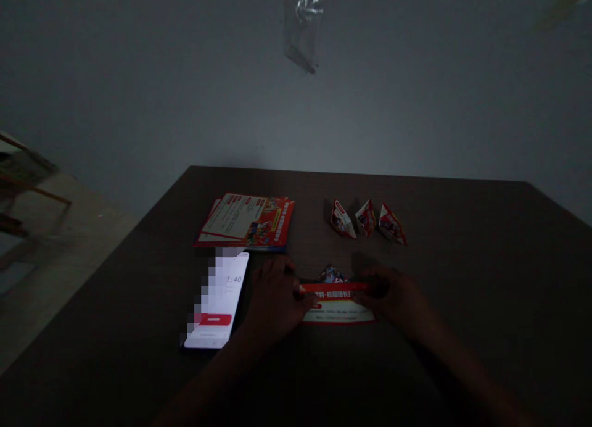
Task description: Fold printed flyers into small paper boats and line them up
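Nearest, the left hand (277, 297) and right hand (400, 297) pinch the two ends of a folded paper sheet (340, 310) between thumbs and fingers, low over the dark, faintly wood-grained table (476, 248). The sheet makes a wide, flat band, its upper strip glossy red with white lettering, its lower part pale with fine print and a thin red edge; a patterned, pointed peak of paper rises behind its middle. Just beside the left hand lies a smooth, slab-shaped phone (229, 303), its screen lit and partly pixelated. Farther off, flat leaflets (245, 220) in red and white lie in an uneven stack, and right of them stand three creased, angular paper shapes (365, 220). Beyond rises a plain grey wall (416, 94) with a clear, shiny plastic bag (303, 32) against it.
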Tool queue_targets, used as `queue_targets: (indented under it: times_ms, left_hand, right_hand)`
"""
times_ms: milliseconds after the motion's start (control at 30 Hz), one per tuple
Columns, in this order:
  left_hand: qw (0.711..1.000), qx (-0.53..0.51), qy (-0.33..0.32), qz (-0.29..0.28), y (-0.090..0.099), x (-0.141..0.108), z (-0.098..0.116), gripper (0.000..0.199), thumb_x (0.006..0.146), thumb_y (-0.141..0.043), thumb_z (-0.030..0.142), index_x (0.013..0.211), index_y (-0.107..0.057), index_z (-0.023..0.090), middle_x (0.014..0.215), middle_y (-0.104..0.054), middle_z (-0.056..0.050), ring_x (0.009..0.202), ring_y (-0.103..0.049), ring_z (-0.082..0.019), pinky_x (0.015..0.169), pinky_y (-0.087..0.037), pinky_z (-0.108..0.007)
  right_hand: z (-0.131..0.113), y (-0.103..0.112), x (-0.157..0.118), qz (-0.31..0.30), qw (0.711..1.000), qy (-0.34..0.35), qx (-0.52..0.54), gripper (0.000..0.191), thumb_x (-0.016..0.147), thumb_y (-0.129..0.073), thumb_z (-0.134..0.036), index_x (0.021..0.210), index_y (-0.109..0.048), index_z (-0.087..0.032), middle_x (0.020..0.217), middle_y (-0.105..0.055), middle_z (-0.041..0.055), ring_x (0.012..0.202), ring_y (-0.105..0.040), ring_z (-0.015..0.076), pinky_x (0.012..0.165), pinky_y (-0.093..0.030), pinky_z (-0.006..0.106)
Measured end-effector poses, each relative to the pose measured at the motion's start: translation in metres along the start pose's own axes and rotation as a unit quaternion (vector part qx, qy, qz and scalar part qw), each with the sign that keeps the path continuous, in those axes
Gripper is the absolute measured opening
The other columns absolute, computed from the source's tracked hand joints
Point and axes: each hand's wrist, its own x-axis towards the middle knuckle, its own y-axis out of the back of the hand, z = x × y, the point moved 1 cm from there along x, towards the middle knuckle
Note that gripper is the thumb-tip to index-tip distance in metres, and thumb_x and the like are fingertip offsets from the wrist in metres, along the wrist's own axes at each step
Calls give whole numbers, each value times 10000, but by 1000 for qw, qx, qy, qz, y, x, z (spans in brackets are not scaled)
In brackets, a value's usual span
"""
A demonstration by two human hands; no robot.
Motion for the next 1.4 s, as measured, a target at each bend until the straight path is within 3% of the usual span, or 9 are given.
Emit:
queue_targets:
  times_ms: [233,533,600,767,900,1100,1400]
  left_hand:
    - [999,19,24,-38,12,2,-5,183,716,-678,386,659,-722,218,1020,-546,-59,975,-513,-269,800,-405,-418]
    - [998,-11,11,-61,19,1,-13,94,723,-671,266,664,-708,202,952,-579,-56,889,-565,-235,767,-442,-370]
    - [998,-36,-12,-47,16,-1,-14,27,710,-673,205,685,-682,195,959,-580,-44,883,-566,-216,778,-444,-358]
    - [993,-76,-88,1,3,-6,-5,135,719,-571,53,771,-613,171,908,-576,-49,882,-548,-195,796,-440,-335]
    - [987,-87,-129,25,-6,-10,11,148,761,-507,64,828,-597,161,901,-583,-64,854,-541,-198,762,-446,-338]
    - [981,-88,-163,51,-11,-12,18,162,778,-495,96,880,-597,167,959,-581,-85,930,-525,-222,830,-433,-378]
    - [966,-65,-249,-25,-6,-16,24,88,759,-607,268,789,-643,194,1291,-471,-87,1212,-382,-279,1008,-275,-457]
  right_hand:
    - [8,10,-1,-32,999,-36,22,335,669,-709,-299,972,-648,-170,761,-736,46,672,-695,214,578,-524,287]
    - [17,19,1,-58,998,-24,0,261,688,-662,-212,946,-665,-176,771,-722,40,694,-684,213,595,-507,295]
    - [17,21,0,-65,998,-16,3,260,692,-658,-222,948,-663,-176,775,-717,39,694,-680,215,604,-505,303]
    - [12,20,-3,-62,994,6,95,249,744,-637,-309,955,-634,-177,890,-718,68,795,-679,225,704,-524,327]
    - [8,11,-4,-27,991,0,132,339,773,-625,-402,1030,-606,-182,912,-712,73,812,-676,238,696,-534,343]
    - [6,0,-4,-12,984,-3,178,305,748,-639,-323,1013,-614,-175,861,-713,58,797,-676,227,702,-532,347]
    - [3,6,-2,27,958,-48,281,383,687,-709,-395,976,-607,-166,772,-713,55,745,-676,227,647,-530,333]
